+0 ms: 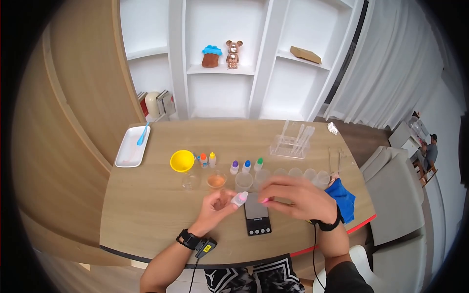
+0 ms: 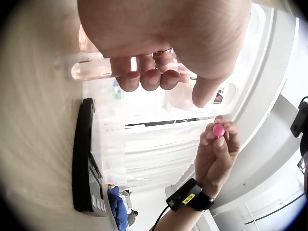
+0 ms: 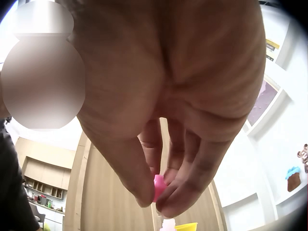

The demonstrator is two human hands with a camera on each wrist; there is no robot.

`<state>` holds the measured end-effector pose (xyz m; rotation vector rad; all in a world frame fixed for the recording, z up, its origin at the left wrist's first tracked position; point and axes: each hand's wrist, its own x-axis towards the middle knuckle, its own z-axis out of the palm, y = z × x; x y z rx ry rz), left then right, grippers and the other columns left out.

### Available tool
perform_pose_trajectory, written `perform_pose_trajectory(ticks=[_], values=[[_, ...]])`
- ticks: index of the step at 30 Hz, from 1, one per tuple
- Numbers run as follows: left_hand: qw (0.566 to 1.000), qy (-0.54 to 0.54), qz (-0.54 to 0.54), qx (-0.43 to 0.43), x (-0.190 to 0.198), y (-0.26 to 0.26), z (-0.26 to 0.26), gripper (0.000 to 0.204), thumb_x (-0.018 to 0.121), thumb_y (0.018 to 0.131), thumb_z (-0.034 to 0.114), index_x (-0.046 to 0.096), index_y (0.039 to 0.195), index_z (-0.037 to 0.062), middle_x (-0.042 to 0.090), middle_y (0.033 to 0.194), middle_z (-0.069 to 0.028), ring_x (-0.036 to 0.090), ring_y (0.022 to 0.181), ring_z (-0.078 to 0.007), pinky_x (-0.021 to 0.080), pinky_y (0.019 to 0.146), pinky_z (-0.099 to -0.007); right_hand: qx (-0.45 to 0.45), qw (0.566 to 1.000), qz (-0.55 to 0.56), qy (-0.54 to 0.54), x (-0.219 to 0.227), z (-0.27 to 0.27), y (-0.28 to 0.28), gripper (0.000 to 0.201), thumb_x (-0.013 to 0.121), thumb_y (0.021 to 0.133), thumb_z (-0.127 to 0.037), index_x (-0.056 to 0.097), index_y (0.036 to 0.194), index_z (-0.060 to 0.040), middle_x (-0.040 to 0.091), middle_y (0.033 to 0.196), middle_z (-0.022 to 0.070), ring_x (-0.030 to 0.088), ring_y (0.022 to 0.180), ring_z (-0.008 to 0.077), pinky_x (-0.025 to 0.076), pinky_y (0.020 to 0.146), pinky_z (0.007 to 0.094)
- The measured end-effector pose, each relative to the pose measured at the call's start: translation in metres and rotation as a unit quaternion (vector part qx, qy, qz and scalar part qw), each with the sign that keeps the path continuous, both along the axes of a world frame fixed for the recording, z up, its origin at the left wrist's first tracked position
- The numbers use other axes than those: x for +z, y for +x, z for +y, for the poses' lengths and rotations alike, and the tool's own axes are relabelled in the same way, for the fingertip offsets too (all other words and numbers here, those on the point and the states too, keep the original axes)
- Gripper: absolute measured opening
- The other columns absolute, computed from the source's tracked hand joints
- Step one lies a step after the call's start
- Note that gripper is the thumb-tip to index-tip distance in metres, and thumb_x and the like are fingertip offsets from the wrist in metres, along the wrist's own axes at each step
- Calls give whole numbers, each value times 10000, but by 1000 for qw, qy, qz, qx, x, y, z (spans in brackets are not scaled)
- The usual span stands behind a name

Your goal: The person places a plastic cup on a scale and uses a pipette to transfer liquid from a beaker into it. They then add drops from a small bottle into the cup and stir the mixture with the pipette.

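As L hand grips an uncapped dropper bottle near the digital scale, R hand pinches a pink cap nearby; step in hand is prob. uncapping or recapping, next move likely calls for a steady L grip & careful aim

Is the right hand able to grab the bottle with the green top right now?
Probably not straight away: the right hand is pinching a pink cap, and a clear cup stands between it and the green-topped bottle. With its fingers free, it could likely reach over.
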<state>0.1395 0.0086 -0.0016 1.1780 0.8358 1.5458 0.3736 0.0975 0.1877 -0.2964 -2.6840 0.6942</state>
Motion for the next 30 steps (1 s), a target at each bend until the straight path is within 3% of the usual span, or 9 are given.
perform_pose_trajectory(ticks=[7,10,14,17,19,22,28,30], values=[[999,-29,-41,-7,15,1,-6,237,735,981,28,679,1211,9,699,1144,-5,596,930,-38,487,779,-225,39,998,-39,18,-11,11,-32,162,721,942,-108,695,1099,-79,696,1083,76,667,954,324,546,806,410],[999,-34,-24,-7,1,-3,-4,259,737,980,28,671,1230,6,698,1177,-25,589,926,-42,484,772,-229,42,999,-6,2,-15,16,-33,156,724,936,-104,703,1088,-79,696,1077,70,666,948,326,548,800,413],[1000,-10,-21,-4,-4,-3,-1,149,726,983,16,658,1117,19,696,1178,-33,573,908,-38,479,764,-226,30,999,45,1,-18,18,-33,99,662,982,-103,665,1055,-36,650,1055,114,631,953,379,517,790,464],[999,-39,2,-5,12,-3,-4,102,717,984,3,623,1004,38,699,1177,-37,568,899,-39,482,758,-228,28,999,37,9,-24,21,-34,157,723,937,-113,725,1091,-79,698,1077,57,674,930,313,552,776,414],[998,-63,16,-4,20,-3,-6,137,714,982,-5,593,947,48,702,1183,-43,571,898,-44,488,757,-233,31,999,40,5,-25,22,-34,164,722,938,-116,726,1097,-79,698,1082,58,675,928,314,552,775,415],[999,-43,0,-4,15,-4,-4,103,720,976,-9,639,1025,32,697,1160,-33,574,894,-44,499,759,-244,31,998,45,6,-24,22,-34,167,718,940,-118,728,1101,-78,697,1091,56,676,926,313,553,773,414],[999,-46,1,-7,12,-3,-5,270,721,971,-10,664,1235,8,686,1127,-11,594,907,-49,503,782,-240,30,999,37,17,-25,23,-32,171,701,948,-99,725,1116,-76,687,1112,54,677,953,304,555,801,411],[999,-48,17,-5,8,-6,-5,264,719,973,-8,665,1230,9,688,1116,-5,606,924,-56,506,799,-241,37,998,40,37,-27,24,-33,172,695,950,-90,724,1119,-72,678,1112,60,674,956,303,554,809,411]])
